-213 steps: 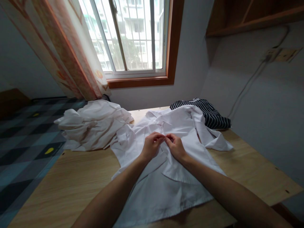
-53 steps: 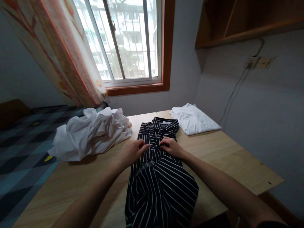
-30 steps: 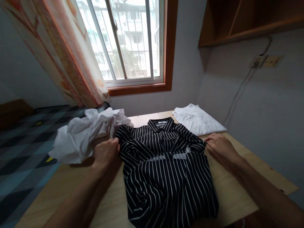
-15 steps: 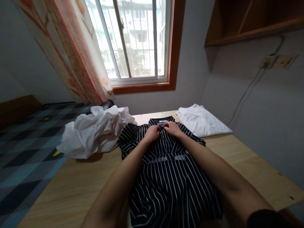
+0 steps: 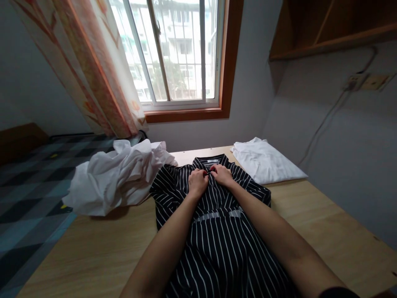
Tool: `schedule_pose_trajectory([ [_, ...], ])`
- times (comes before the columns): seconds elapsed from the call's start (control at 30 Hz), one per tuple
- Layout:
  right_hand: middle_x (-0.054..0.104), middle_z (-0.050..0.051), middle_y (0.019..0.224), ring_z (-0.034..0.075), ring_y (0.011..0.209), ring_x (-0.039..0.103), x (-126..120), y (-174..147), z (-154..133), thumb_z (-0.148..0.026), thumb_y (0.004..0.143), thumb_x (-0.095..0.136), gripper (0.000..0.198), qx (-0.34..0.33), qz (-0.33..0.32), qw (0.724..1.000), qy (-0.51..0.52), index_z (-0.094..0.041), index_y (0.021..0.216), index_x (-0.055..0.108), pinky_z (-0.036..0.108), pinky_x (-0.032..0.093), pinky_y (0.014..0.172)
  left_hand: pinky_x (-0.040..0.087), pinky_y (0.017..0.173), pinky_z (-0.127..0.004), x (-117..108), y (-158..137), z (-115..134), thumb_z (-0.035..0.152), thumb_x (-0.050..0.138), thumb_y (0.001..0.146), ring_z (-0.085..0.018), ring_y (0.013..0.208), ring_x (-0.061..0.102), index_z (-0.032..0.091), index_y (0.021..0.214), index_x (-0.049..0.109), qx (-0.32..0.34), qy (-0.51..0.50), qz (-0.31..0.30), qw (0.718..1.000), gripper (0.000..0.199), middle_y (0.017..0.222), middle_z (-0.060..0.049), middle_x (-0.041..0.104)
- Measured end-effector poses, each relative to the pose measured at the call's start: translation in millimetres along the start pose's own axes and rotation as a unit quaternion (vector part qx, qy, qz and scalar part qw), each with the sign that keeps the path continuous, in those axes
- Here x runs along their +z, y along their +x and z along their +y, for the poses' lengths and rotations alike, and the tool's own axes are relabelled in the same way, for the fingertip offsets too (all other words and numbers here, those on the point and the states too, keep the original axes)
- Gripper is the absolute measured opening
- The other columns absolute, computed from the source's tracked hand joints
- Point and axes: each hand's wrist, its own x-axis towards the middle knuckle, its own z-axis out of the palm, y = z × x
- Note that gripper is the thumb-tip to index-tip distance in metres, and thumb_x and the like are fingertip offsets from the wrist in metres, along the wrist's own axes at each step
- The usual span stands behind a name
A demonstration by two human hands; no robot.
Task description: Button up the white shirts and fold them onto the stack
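Note:
A black shirt with white stripes lies spread on the wooden table, its collar toward the window and its lower part toward me. Just below the collar, my left hand pinches the left edge of the front opening. My right hand pinches the other edge close beside it, the fingertips of both nearly meeting. Whether a button sits between the fingers is too small to tell. Short sleeves spread out to both sides of the hands.
Crumpled white cloth is heaped at the table's left edge, beside a bed with a checked cover. A folded white garment lies at the back right of the wooden table. Behind stand a window and a curtain.
Both hands have shifted slightly down from the collar, and the fingertips have come closer together at the front opening. The view has moved a little.

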Motion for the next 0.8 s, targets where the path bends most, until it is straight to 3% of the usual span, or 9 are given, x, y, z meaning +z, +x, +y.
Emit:
schedule_pose_trajectory([
  [0.13, 0.066, 0.006, 0.107, 0.022, 0.102, 0.058, 4, 0, 12, -0.022, 0.090, 0.051, 0.010, -0.018, 0.006, 0.999, 0.037, -0.020, 0.093, 0.061, 0.039, 0.040, 0.090, 0.046, 0.088, -0.037, 2, -2, -2, 0.028, 0.056, 0.086, -0.025, 0.098, 0.059, 0.018, 0.097, 0.075, 0.010, -0.013, 0.014, 1.000, 0.024, 0.101, -0.010, 0.068],
  [0.33, 0.060, 0.005, 0.088, 0.019, 0.083, 0.055, 6, -5, 18, -0.023, 0.086, 0.049, 0.008, -0.096, 0.103, 0.970, 0.200, -0.019, 0.085, 0.056, 0.032, 0.044, 0.081, 0.046, 0.092, -0.034, -2, 0, -1, 0.026, 0.060, 0.084, -0.021, 0.095, 0.062, 0.017, 0.093, 0.075, 0.037, -0.133, 0.057, 0.989, 0.019, 0.097, -0.008, 0.071],
  [0.47, 0.057, 0.004, 0.083, 0.018, 0.076, 0.054, 4, -9, 14, -0.028, 0.084, 0.051, 0.011, -0.147, 0.129, 0.938, 0.285, -0.019, 0.086, 0.057, 0.032, 0.046, 0.076, 0.048, 0.082, -0.031, 0, 2, -3, 0.026, 0.067, 0.078, -0.018, 0.080, 0.063, 0.015, 0.083, 0.072, 0.029, -0.249, 0.066, 0.966, 0.013, 0.087, -0.007, 0.072],
  [0.53, 0.057, 0.003, 0.081, 0.017, 0.073, 0.054, 4, -12, 11, -0.027, 0.082, 0.053, 0.011, -0.140, 0.152, 0.929, 0.308, -0.019, 0.089, 0.057, 0.032, 0.046, 0.074, 0.048, 0.074, -0.029, 4, 4, -5, 0.027, 0.068, 0.076, -0.016, 0.072, 0.062, 0.015, 0.081, 0.070, 0.022, -0.313, 0.056, 0.948, 0.013, 0.081, -0.005, 0.071],
  [0.67, 0.054, 0.001, 0.081, 0.016, 0.066, 0.051, 5, -17, 6, -0.023, 0.078, 0.058, 0.018, -0.092, 0.256, 0.917, 0.290, -0.020, 0.095, 0.054, 0.031, 0.046, 0.068, 0.044, 0.064, -0.026, 13, 11, -12, 0.027, 0.068, 0.073, -0.013, 0.063, 0.057, 0.015, 0.076, 0.068, 0.007, -0.401, 0.054, 0.915, 0.013, 0.070, -0.002, 0.067],
  [0.8, 0.056, 0.003, 0.083, 0.017, 0.071, 0.054, 5, -23, 3, -0.016, 0.080, 0.051, 0.009, -0.151, 0.228, 0.940, 0.204, -0.020, 0.080, 0.059, 0.032, 0.046, 0.071, 0.044, 0.065, -0.026, 18, 17, -17, 0.028, 0.069, 0.070, -0.013, 0.063, 0.056, 0.015, 0.075, 0.067, -0.006, -0.459, 0.065, 0.886, 0.014, 0.068, 0.000, 0.064],
])
